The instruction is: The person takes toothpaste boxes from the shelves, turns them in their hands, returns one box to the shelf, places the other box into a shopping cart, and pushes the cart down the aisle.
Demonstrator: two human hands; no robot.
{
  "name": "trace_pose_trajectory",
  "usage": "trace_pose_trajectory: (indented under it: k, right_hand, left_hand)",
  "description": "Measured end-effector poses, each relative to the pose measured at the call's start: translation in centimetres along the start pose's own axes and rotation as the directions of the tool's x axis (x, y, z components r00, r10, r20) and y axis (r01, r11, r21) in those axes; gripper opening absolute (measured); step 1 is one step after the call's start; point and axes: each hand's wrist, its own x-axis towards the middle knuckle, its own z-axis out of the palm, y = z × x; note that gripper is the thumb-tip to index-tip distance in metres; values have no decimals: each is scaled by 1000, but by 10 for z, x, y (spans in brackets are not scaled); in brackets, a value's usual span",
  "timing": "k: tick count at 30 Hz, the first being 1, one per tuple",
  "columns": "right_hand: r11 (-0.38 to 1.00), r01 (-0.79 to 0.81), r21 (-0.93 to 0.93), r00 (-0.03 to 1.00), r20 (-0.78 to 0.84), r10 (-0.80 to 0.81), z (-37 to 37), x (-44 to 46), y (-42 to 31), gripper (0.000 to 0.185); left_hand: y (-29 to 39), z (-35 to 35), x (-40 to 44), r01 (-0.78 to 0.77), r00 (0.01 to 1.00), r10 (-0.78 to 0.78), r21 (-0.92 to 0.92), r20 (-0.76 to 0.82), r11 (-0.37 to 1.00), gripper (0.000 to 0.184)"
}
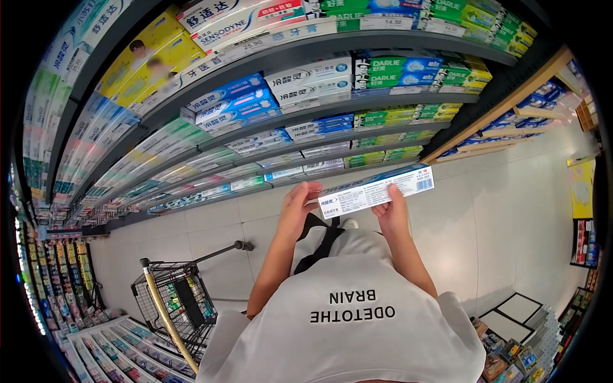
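A long white and blue toothpaste box (364,199) is held level in front of my chest. Its white side, with small print and a barcode at the right end, faces up toward me. My right hand (393,209) grips it right of the middle, thumb on the printed side and fingers curled beneath. At the box's left end, the curled fingers of my left hand (299,205) close on its edge; their exact contact is partly hidden.
Ahead rises a curved shelf unit (290,116) stocked with boxed toothpaste, including green Darlie boxes (399,71) and blue-and-white boxes (233,102). A black shopping cart (175,300) with goods inside stands to my left. Lower right, a display (511,351) stands near the tiled floor (472,236).
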Motion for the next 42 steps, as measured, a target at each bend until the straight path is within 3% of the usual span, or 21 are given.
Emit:
trace_pose_trajectory:
  k: [3,8,11,15,17,19,21,23,26,30,33,34,37,40,42]
  right_hand:
    - [991,-73,112,997,-8,75,9,9,6,23]
    - [991,-95,90,994,-49,99,28,15,19,25]
    - [994,-102,42,994,-35,103,29,16,22,29]
    - [1000,-31,1,999,-22,31,34,11,9,27]
    - [1000,-1,2,999,-34,1,35,11,4,26]
    - [1000,19,-23,998,-62,-20,41,10,-5,26]
    - [1000,25,7,999,-30,-24,45,12,-15,25]
    - [997,61,42,998,-20,-60,51,11,-25,26]
    - [994,100,32,994,-56,-99,54,8,-32,27]
    - [996,88,15,993,-83,-86,45,2,-34,28]
    - [996,87,15,991,-103,-85,32,-1,-30,29]
    - [996,82,16,990,-115,-80,29,-1,-29,30]
    - [997,81,18,986,-150,-77,26,-4,-31,31]
    - [996,86,28,983,-166,-80,22,-5,-31,32]
    - [995,90,33,982,-167,-84,18,-5,-32,32]
  left_hand:
    - [11,-23,1,28,993,-36,-72,-110,997,34]
    - [23,-66,13,21,964,-107,-331,-242,943,28]
    - [32,-89,33,-18,967,-51,-269,-249,963,25]
    - [64,-72,69,-236,924,292,233,-248,943,22]
    - [73,-63,94,-368,870,480,502,-112,783,21]
    - [91,-39,101,-489,782,617,696,82,527,25]
    - [108,-17,109,-562,637,715,808,288,175,30]
    - [122,-3,122,-528,435,755,818,491,-228,38]
    - [129,3,156,-454,343,774,815,532,-359,49]
    - [136,1,181,-230,455,736,865,501,-446,62]
    - [141,-3,192,-171,447,697,819,560,-548,66]
    - [145,-2,193,-144,544,665,837,512,-527,71]
    - [157,2,197,-114,655,610,855,447,-505,72]
    - [157,0,201,-89,598,626,818,500,-569,73]
    - [159,0,200,-88,621,633,843,463,-531,72]
